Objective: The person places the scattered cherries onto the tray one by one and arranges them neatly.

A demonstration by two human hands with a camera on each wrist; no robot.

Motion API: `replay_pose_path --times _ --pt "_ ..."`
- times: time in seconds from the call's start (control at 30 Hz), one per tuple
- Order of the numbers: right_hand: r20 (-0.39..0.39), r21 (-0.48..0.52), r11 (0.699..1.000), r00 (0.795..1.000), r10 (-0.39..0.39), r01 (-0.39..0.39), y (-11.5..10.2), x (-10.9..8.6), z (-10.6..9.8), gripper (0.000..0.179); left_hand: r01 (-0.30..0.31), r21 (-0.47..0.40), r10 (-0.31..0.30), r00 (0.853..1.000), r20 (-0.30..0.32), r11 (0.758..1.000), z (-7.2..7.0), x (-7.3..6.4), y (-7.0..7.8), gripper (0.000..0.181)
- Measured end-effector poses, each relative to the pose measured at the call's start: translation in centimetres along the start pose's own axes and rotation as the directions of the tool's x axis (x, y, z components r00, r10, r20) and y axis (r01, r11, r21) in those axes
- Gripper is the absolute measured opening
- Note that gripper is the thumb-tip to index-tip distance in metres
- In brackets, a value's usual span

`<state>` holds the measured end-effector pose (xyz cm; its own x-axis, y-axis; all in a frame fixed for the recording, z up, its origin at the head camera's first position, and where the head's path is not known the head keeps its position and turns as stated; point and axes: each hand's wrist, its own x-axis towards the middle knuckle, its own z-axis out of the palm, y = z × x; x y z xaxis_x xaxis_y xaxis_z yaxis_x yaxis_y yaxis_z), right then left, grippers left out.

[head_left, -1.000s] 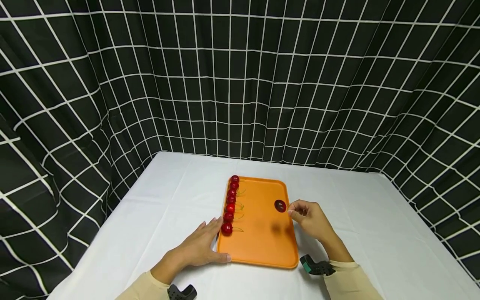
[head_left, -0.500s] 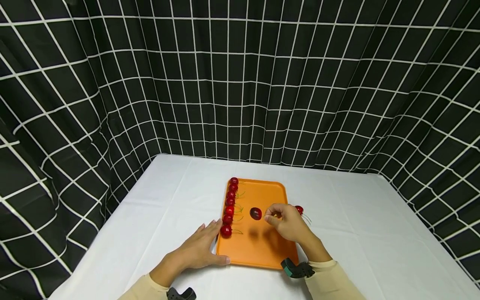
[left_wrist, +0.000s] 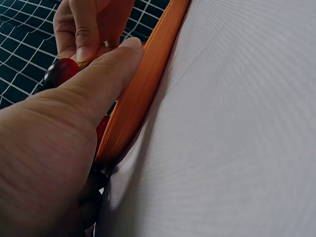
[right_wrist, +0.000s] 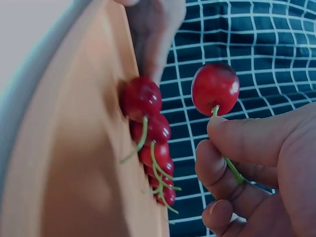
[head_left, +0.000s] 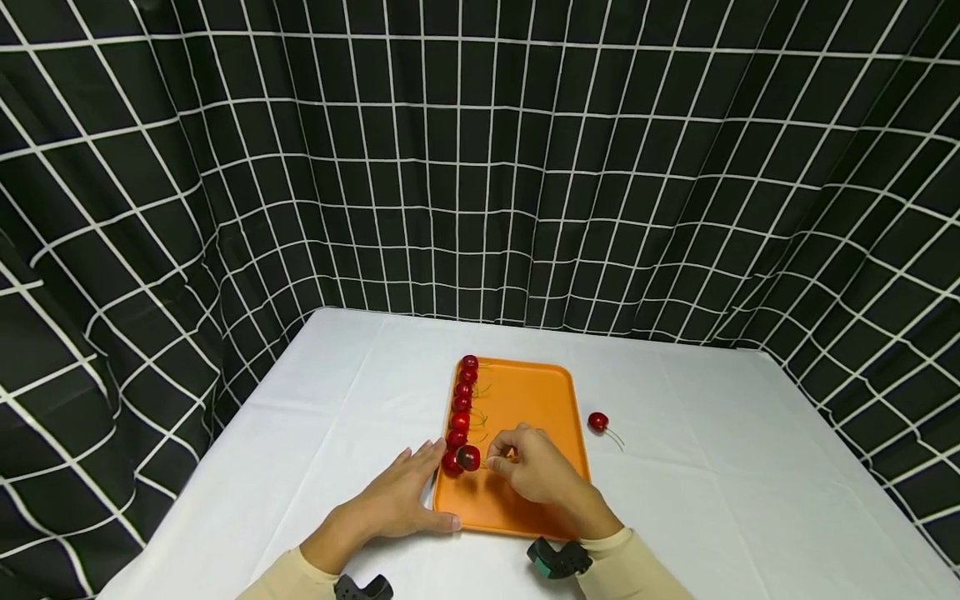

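My right hand (head_left: 536, 467) pinches the green stem of a cherry (right_wrist: 216, 89) between thumb and forefinger. That cherry hangs above the orange tray (head_left: 525, 392), overlapping the nearest cherry of the row in the head view. Several red cherries (head_left: 461, 421) line the tray's left side, stems pointing right. My left hand (head_left: 401, 492) rests at the tray's near left corner, fingers straight along the side and thumb over the front rim. In the left wrist view, the held cherry (left_wrist: 61, 73) shows dark and red beyond the left thumb.
One more cherry (head_left: 597, 422) with its stem lies on the white tablecloth (head_left: 697, 467), right of the tray. A black curtain with a white grid (head_left: 510, 167) surrounds the table at the back and sides.
My right hand has carried the cherry from the tray's right edge leftward to the near end of the row. The loose cherry on the right has come into sight. My left hand stays put.
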<state>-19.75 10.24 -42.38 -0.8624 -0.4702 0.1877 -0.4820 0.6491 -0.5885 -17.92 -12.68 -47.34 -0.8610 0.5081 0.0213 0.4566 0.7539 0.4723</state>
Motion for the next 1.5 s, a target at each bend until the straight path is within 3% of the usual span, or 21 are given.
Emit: replay_pose_path --times 0.33,0.8,1.1,1.5 --pt "0.036 -0.062 0.996 0.997 -0.064 0.067 -0.4 0.0 1.8 0.014 0.010 -0.014 -0.009 1.000 0.015 1.000 -0.1 0.0 0.1 0.114" --pt "0.054 -0.138 0.988 0.996 -0.067 0.074 -0.4 0.0 3.2 0.012 0.015 -0.011 -0.015 1.000 0.013 1.000 -0.3 0.1 0.1 0.114" --pt "0.029 -0.126 0.989 0.997 -0.070 0.073 -0.2 0.2 3.4 0.011 0.003 0.002 -0.003 1.000 -0.006 1.000 -0.2 0.1 0.1 0.111" --pt "0.015 -0.006 0.995 0.995 -0.096 0.096 -0.2 0.4 3.7 0.012 0.007 -0.004 -0.007 1.000 0.001 1.000 -0.3 0.1 0.0 0.110"
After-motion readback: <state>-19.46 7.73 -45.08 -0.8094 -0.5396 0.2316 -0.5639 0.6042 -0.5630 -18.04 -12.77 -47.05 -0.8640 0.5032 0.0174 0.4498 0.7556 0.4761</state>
